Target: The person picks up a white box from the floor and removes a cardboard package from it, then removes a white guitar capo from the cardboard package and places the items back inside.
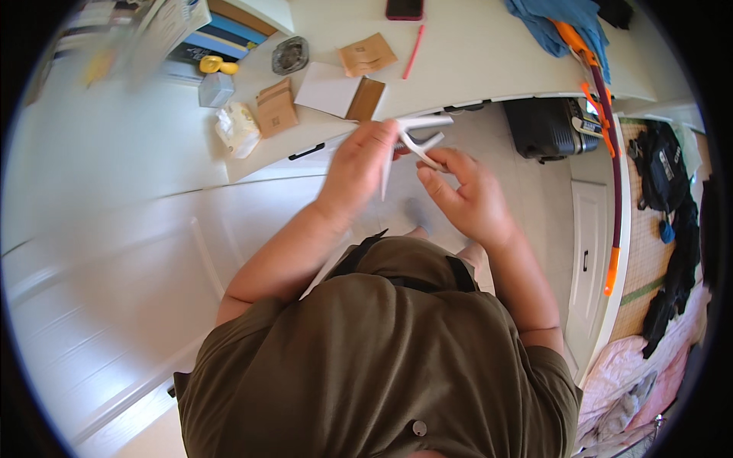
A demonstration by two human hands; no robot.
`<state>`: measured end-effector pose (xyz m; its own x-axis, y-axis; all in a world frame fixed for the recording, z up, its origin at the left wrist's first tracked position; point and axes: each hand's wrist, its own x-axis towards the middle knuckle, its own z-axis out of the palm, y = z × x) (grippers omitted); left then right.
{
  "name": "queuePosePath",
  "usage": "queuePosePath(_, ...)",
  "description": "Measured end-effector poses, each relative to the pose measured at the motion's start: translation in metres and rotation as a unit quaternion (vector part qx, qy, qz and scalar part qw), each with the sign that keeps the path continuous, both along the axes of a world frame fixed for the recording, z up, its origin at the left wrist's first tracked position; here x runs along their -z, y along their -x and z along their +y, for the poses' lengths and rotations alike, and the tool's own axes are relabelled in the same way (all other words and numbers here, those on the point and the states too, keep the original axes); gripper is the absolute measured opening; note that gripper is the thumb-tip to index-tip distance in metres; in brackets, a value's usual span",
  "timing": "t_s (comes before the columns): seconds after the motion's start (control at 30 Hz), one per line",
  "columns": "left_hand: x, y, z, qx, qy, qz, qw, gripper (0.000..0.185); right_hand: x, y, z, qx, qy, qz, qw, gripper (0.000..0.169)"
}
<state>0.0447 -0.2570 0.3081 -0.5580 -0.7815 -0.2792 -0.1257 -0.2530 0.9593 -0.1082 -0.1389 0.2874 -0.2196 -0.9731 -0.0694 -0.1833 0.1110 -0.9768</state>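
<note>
My left hand (pixel 366 166) grips a white object (pixel 424 122) with long flat arms, held up in front of the desk's front edge. From its middle a curved white arm (pixel 419 150) reaches down to my right hand (pixel 464 192), whose thumb and fingertips pinch its end. The object's exact kind is unclear, as motion blurs it and my left fingers hide part of it. Beyond my hands, a white and brown notebook or box (pixel 338 94) lies near the desk edge, with brown paper packets (pixel 277 107) beside it.
On the white desk (pixel 458 57) are a tissue pack (pixel 237 129), a glass ashtray (pixel 290 55), a phone (pixel 404 8) and a pink stick (pixel 413 52). A black case (pixel 544 129) stands below at the right. An orange and purple bow-like rod (pixel 615 189) hangs past the right edge.
</note>
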Motion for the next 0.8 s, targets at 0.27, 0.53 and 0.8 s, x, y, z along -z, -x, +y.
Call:
queuePosePath(0.27,0.030,-0.004,0.029,0.130,-0.118,0.121,0.977,0.064,0.045,-0.029,0.000,0.026,-0.043,0.114,0.992,0.077)
queuePosePath(0.53,0.027,-0.028,0.006,0.224,-0.051,0.104,0.968,0.070,0.040,-0.034,-0.025,0.011,-0.101,-0.012,0.995,0.063)
queuePosePath(0.8,0.048,-0.056,-0.002,0.261,0.092,0.066,0.959,0.057,0.072,-0.039,-0.038,0.085,-0.039,0.064,0.994,0.047)
